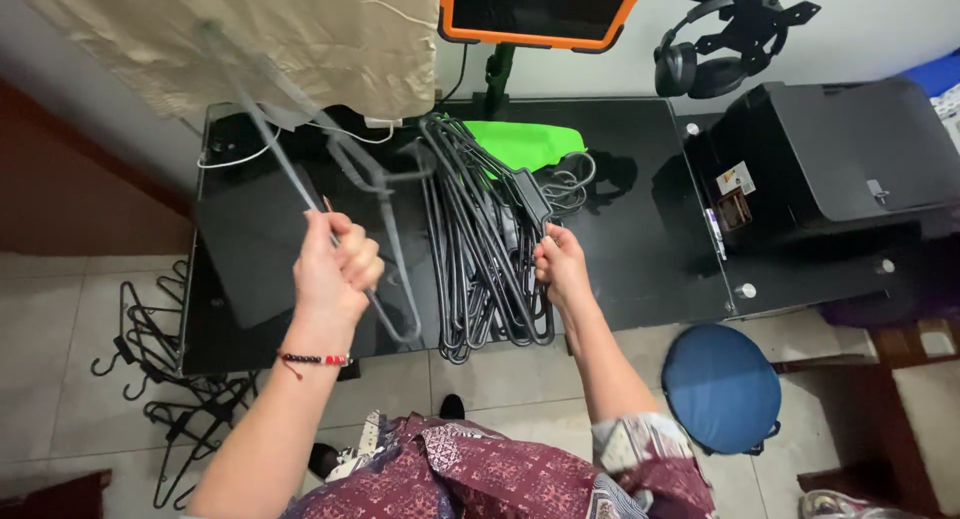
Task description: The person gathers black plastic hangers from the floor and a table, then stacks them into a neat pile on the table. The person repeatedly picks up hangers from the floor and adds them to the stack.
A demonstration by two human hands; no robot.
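— So, what is the left hand point(335, 269) holding?

— It is closed tight on a grey hanger point(300, 174). That hanger is lifted up, and a beige cloth point(240, 39) hangs from it at 11 o'clock.

— And the right hand point(562, 264)?

— It is closed on the top hanger of a pile of black hangers point(485, 249). The pile lies on the black bench point(640, 239), right in the middle, between the two hands.

— What else is on the bench?

— A green thing point(530, 141) sits just behind the pile, at 12 o'clock. A white cable point(235, 157) lies at 10 o'clock. A black box point(830, 164) sits at 2 o'clock.

— And higher up?

— A screen with an orange edge point(540, 14) is at 12 o'clock. Black headphones point(700, 64) hang beside it at 1 o'clock.

— And down low?

— A round blue stool point(722, 387) stands on the floor at 4 o'clock. More black hangers point(165, 379) lie on the floor at 8 o'clock.
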